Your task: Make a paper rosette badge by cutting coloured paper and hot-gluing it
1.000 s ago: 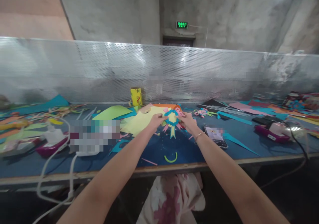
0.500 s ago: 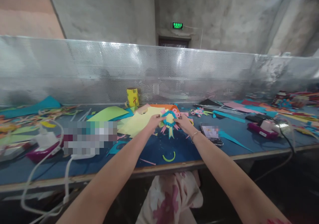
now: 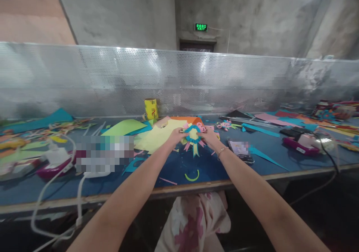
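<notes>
A rosette [image 3: 193,134] with a pale yellow centre, a blue ring, and pink and yellow tails is held over the blue tabletop. My left hand [image 3: 176,137] pinches its left edge. On the opposite edge, the fingers of my right hand [image 3: 210,137] are closed on it too. Pink curled pieces [image 3: 201,126] show at its upper right, and I cannot tell whether they belong to it. Nearer me on the table lie a green curved strip [image 3: 192,176] and a thin pink strip [image 3: 168,181].
Behind my left hand spread yellow sheets [image 3: 153,138] and a green sheet [image 3: 123,127]. A phone [image 3: 240,150] lies right of my right wrist. Purple-based devices [image 3: 298,146] with cables stand on both sides. A perforated metal screen [image 3: 126,80] runs along the back, behind a yellow packet [image 3: 151,108].
The whole view has shifted slightly to the left, so everything appears a little further right. Both hands keep hold of the rosette in nearly the same pose.
</notes>
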A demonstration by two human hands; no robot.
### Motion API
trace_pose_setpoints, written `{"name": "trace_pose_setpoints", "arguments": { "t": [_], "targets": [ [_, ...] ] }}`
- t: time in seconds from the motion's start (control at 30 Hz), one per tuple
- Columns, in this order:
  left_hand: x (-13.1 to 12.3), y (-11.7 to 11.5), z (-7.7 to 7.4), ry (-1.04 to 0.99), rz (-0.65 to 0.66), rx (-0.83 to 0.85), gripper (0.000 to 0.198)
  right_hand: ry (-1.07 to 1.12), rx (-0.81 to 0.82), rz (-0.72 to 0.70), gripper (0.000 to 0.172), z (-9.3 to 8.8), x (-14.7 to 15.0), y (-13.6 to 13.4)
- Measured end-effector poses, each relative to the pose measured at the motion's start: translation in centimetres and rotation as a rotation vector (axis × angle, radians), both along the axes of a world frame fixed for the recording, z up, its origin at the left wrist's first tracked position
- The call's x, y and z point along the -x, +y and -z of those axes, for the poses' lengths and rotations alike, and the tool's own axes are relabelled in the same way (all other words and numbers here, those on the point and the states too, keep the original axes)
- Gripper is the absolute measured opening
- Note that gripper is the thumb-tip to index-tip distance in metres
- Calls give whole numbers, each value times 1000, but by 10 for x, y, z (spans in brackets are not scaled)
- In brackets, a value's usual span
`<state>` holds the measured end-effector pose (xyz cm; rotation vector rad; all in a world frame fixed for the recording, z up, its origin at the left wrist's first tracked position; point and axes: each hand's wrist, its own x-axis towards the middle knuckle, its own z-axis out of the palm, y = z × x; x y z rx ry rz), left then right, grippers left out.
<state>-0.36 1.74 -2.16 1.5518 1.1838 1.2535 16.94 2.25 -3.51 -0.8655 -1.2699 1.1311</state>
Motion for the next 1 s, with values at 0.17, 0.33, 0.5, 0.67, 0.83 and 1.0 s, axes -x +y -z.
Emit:
{"name": "trace_pose_setpoints", "arguments": {
  "t": [0.17,0.33,0.5,0.67,0.83,1.0],
  "targets": [
    [-1,-6,-8,237,-278,-387,58,-93,-19,58,47,0,-1,0],
    [2,-11,-15,552,-286,-726,30,-63,-22,-33,44,-4,2,-5],
    [1,-13,-14,620,-247,-788,25,-31,-63,-120,43,-9,5,-12],
    [-1,-11,-12,539,-150,-703,31,-33,-69,-98,48,-10,4,-13],
    [-2,-10,-11,479,-109,-635,30,-43,-75,-65,49,-8,4,-11],
    [-2,-9,-9,434,-107,-617,26,-43,-84,-64,49,-9,4,-11]
  ]
}}
